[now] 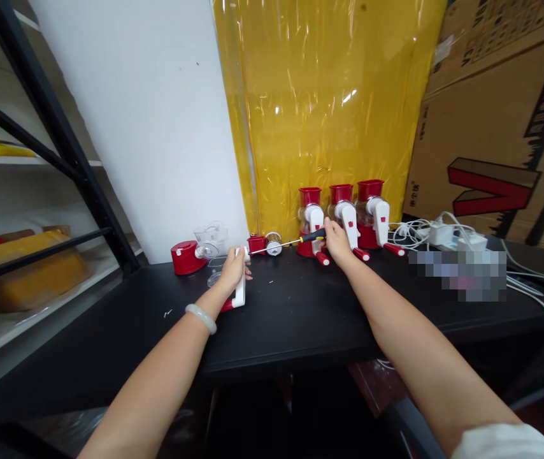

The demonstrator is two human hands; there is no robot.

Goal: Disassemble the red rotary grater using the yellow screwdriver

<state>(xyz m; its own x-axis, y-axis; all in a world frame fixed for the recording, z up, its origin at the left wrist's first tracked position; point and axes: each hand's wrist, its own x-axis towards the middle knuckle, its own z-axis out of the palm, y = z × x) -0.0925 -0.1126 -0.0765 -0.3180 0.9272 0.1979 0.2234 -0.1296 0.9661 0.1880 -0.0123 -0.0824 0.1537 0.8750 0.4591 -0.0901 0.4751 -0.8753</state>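
Note:
My left hand [233,271] is closed around a white crank handle [240,294] with a red grip, held just above the black table. In my right hand [337,241] is a screwdriver [311,236] with a black and yellow handle. Its long thin shaft points left, and the tip reaches the top end of the crank handle. Left of my left hand are a red grater base [185,257] and a clear plastic housing [211,240]. Behind the shaft lie a red hopper [256,245] and a round white part [273,245].
Several red and white rotary graters, one a grater [371,213] at the right end, stand at the back. White cables and adapters [441,234] lie to the right. A large cardboard box [492,140] leans behind them. Small screws [167,313] lie on the black table [281,325].

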